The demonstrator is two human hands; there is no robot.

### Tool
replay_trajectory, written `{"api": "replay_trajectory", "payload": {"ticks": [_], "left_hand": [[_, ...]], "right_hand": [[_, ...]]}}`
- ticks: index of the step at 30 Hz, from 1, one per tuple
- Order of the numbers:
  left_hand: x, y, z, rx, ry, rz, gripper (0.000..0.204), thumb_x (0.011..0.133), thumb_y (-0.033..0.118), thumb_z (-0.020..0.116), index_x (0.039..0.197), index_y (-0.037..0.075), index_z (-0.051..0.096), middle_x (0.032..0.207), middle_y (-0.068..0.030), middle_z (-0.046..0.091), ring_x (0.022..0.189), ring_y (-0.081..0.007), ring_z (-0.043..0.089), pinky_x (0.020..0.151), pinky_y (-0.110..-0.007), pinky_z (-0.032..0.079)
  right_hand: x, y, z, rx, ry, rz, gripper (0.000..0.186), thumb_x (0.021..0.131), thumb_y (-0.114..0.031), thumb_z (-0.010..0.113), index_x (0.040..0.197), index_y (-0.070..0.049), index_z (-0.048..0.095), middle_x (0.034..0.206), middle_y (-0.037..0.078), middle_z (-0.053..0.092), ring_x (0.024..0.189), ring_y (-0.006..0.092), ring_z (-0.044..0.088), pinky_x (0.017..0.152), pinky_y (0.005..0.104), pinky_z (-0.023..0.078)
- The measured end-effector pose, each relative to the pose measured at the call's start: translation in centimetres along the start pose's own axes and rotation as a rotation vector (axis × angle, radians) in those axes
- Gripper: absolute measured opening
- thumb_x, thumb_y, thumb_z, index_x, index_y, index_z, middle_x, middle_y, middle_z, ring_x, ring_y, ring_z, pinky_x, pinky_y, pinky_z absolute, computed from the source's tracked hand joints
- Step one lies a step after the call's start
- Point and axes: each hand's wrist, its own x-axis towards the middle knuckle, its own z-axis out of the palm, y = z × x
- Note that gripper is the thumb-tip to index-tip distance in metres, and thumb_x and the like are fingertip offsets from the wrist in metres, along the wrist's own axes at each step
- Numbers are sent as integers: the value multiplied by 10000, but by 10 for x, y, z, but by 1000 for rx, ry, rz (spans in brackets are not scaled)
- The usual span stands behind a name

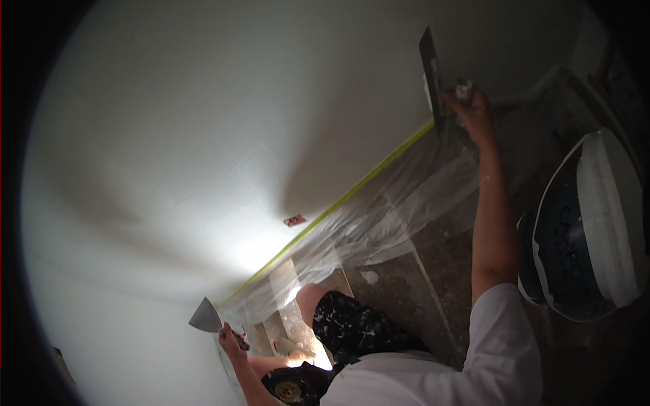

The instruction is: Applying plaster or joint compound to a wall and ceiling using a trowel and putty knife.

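Observation:
My right hand [474,111] grips a wide steel plastering trowel [428,61] by its handle, the long blade upright at the white wall [169,135], above the yellow tape strip [376,171]. At the lower left, my left hand [233,338] holds a putty knife [205,317] with its broad blade pointing up, near the wall corner. A small red-marked opening or fitting [294,220], too small to make out, sits low on the wall above the tape. Clear plastic sheeting [426,183] hangs from the tape down over the floor.
A large dark blue and white bucket [562,223] with a handle is at my right, beside my forearm. The floor [379,284] below me is speckled with white, with light strips across it. My bent legs, in dark spattered shorts, are at the bottom.

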Motion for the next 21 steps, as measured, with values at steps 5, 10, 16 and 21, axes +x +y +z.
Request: {"api": "replay_trajectory", "payload": {"ticks": [5, 10, 16, 21], "left_hand": [[-1, 7, 21, -3, -92, -42, 349, 950, 365, 585, 737, 131, 438, 519, 5, 456, 393, -119, 417, 593, -368, 513], [-6, -5, 6, 12, -42, -77, 314, 952, 346, 588, 775, 131, 442, 530, 0, 464, 415, -119, 435, 598, -357, 510], [-6, -25, 9, -26, -32, -126, 316, 953, 337, 588, 770, 127, 438, 530, -5, 462, 424, -121, 451, 590, -350, 515], [-9, -30, 11, -78, -31, -123, 317, 961, 321, 577, 751, 128, 440, 530, -1, 455, 432, -118, 461, 579, -329, 520]], "right_hand": [[27, 14, -7, -67, -21, -8, 274, 805, -264, 782, 934, -38, 699, 822, -20, 675, 737, 43, 578, 641, 230, 449], [-8, 17, 52, -178, 1, 12, 278, 800, -277, 788, 920, -36, 716, 769, -25, 674, 671, 46, 570, 603, 234, 444], [-82, 35, 136, -238, 51, -43, 266, 794, -259, 794, 868, -26, 691, 724, 25, 680, 689, 77, 618, 644, 262, 491], [-154, 30, 231, -161, 31, -17, 272, 788, -254, 795, 831, -38, 636, 734, 58, 662, 682, 135, 636, 641, 294, 493]]}}
